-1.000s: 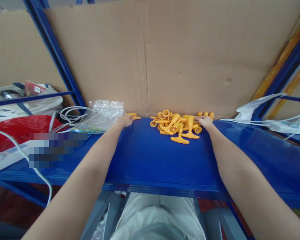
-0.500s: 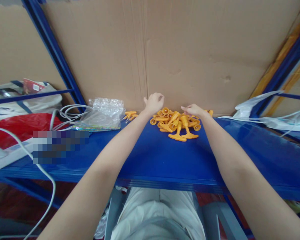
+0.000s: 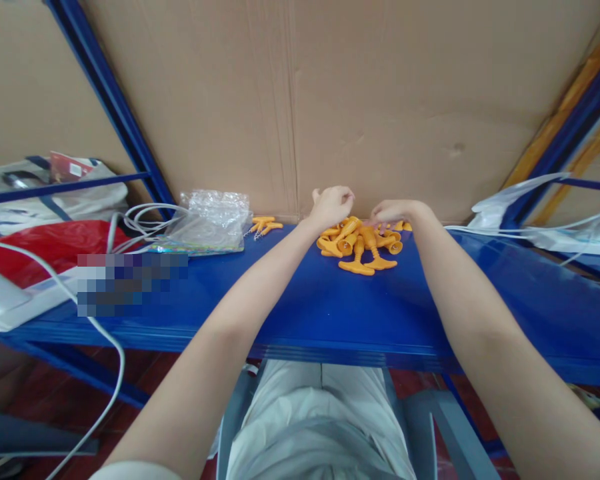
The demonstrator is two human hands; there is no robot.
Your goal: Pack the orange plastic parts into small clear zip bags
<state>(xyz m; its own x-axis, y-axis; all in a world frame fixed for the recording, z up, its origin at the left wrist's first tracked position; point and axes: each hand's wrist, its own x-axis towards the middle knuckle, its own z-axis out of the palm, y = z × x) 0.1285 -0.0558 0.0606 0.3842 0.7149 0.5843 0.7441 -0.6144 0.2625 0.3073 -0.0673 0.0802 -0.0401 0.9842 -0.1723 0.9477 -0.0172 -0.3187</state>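
hovering left hand (image 3: 333,204): fingers are curling in over the back left of the pile, near the cardboard (image 3: 380,100); cannot tell whether they are grasping a piece or clenching on nothing.
right hand (image 3: 393,211): is bending down at the wrist, fingertips sitting at the back right edge of the pile; probably touching a piece, but cannot tell whether it is gripping one.
pile (image 3: 367,237): orange-yellow t-handled pieces are lying jumbled on the blue shelf (image 3: 330,313), between the two forearms; two crossbars are pointing toward the person, some cup ends are facing out.
side group (image 3: 266,225): a few like pieces are lying left of the pile, well apart from it, thin metal ends showing, just beside the clear plastic bag (image 3: 210,223).
right-back pieces (image 3: 406,226): are sitting just behind the right hand, partly hidden.
pile step: looks like both hands are working pieces at the pile's back edge.
next move at pile: is likely calling for a firm fingertip pinch on one piece, keeping overlapping crossbars from snagging.
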